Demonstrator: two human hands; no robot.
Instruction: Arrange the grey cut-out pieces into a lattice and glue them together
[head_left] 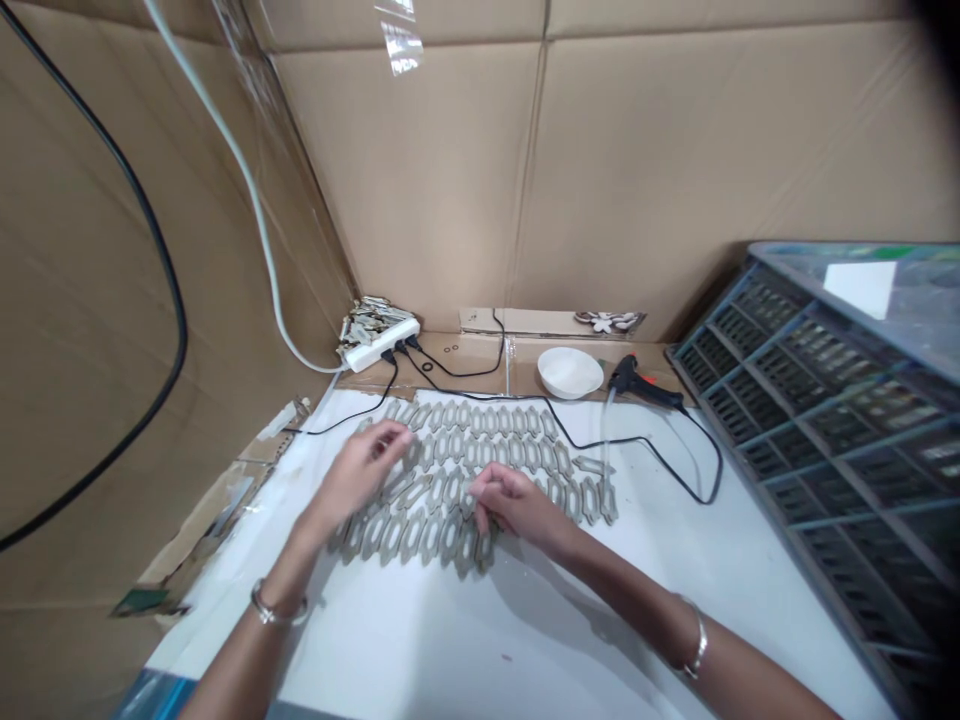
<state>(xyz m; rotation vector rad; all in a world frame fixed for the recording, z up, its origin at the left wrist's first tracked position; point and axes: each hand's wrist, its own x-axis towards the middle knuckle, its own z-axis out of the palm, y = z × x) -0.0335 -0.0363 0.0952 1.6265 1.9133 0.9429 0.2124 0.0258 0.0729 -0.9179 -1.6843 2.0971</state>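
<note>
Several rows of small grey-beige oval pieces with hollow middles and pointed ends (411,535) lie side by side on a white surface (420,640). Over the left part of the rows hovers my left hand (367,462), its fingers curled with thumb and forefinger close together; motion blurs it. My right hand (517,502) is above the lower rows, near the right end of the front row. Its fingers are bent into a pinch, and anything between the fingertips is too small or hidden to make out. One piece (592,466) lies sideways at the right.
A black glue gun (645,385) rests at the back right beside a white bowl (570,373). Its cord loops over the surface. At the back left, a white power strip (382,345) touches a pile of pieces (373,318). A dark plastic crate (817,400) stands right; cardboard walls (420,180) enclose the area.
</note>
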